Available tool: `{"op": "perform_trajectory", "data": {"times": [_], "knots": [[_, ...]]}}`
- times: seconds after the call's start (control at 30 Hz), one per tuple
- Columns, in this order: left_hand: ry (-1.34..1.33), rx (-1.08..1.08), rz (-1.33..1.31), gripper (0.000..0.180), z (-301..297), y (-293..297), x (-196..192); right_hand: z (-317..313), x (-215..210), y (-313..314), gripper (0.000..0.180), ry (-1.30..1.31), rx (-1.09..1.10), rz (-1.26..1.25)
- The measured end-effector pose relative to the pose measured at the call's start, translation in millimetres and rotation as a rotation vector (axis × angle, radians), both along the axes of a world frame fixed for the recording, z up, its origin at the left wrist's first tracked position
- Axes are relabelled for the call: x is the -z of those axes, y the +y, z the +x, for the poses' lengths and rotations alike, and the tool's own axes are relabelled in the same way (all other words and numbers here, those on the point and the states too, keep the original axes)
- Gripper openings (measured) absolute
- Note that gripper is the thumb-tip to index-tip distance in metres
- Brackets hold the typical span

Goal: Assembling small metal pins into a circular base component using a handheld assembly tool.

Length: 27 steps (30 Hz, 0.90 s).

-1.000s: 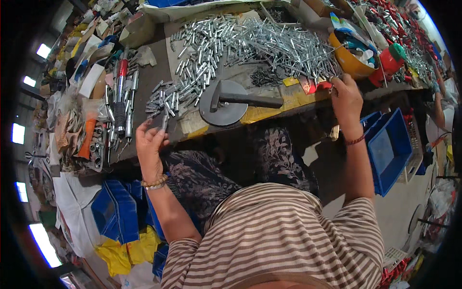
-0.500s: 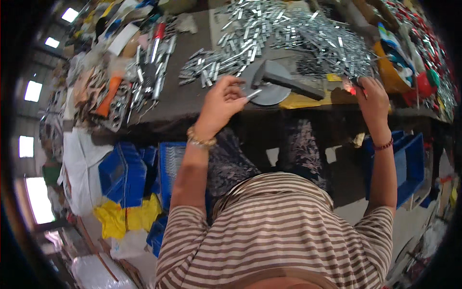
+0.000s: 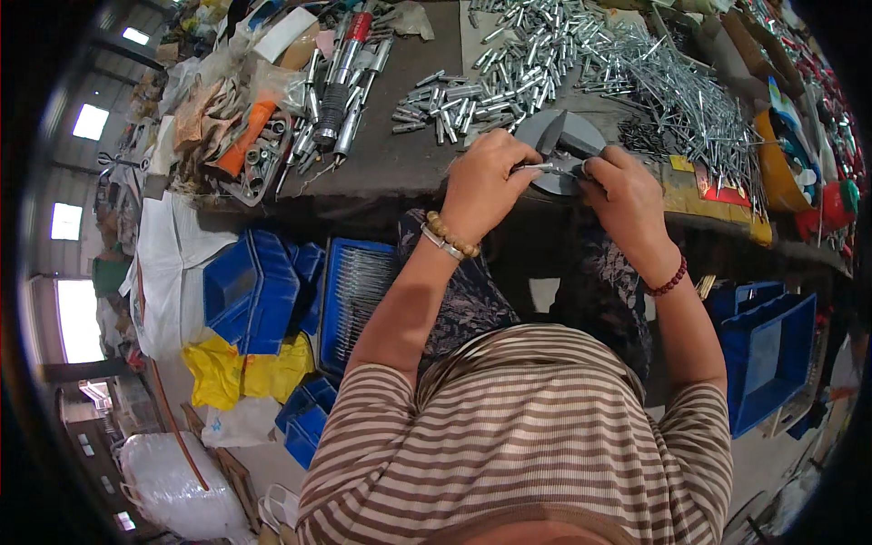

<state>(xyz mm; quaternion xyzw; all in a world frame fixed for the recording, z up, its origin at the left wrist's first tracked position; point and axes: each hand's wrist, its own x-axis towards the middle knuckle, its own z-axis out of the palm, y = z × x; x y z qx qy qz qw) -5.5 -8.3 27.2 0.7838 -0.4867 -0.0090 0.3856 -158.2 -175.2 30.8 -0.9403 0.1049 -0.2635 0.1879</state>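
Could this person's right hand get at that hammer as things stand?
Probably yes: the hammer lies on the grey disc close beyond the right hand, with nothing seen on top, though that hand seems busy at a small metal rod.

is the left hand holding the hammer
No, the left hand pinches a thin metal rod, while the hammer lies on the round grey plate.

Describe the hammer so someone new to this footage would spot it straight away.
Find the workbench along the top, then the round grey plate near its front edge, just beyond the left hand and right hand. The hammer lies across that plate: a dark, blocky head and thick handle, bulkier than the thin, shiny metal pieces heaped behind it.
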Motion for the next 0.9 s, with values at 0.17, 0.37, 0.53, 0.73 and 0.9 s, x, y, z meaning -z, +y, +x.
{"op": "perform_trajectory", "data": {"times": [0.17,0.37,0.53,0.73,0.9], "knots": [[-0.062,0.0,-0.037,0.014,2.2,2.5,7.4,1.8,-3.3,-0.9,0.015,0.027,-0.02,0.008],[-0.042,-0.002,-0.074,0.012,-1.7,5.2,10.4,4.6,-2.8,-3.5,0.014,-0.006,-0.07,-0.035],[0.013,-0.002,-0.109,0.012,-2.8,5.9,13.1,10.8,-0.5,-3.7,0.014,-0.004,-0.093,-0.019],[0.102,0.02,-0.123,0.011,-1.9,4.6,16.0,11.5,-1.5,-6.2,0.014,-0.021,-0.118,-0.03],[0.027,0.018,-0.129,0.011,-1.5,5.6,19.1,-25.6,-19.5,-29.6,0.013,0.079,0.159,0.078]]}}
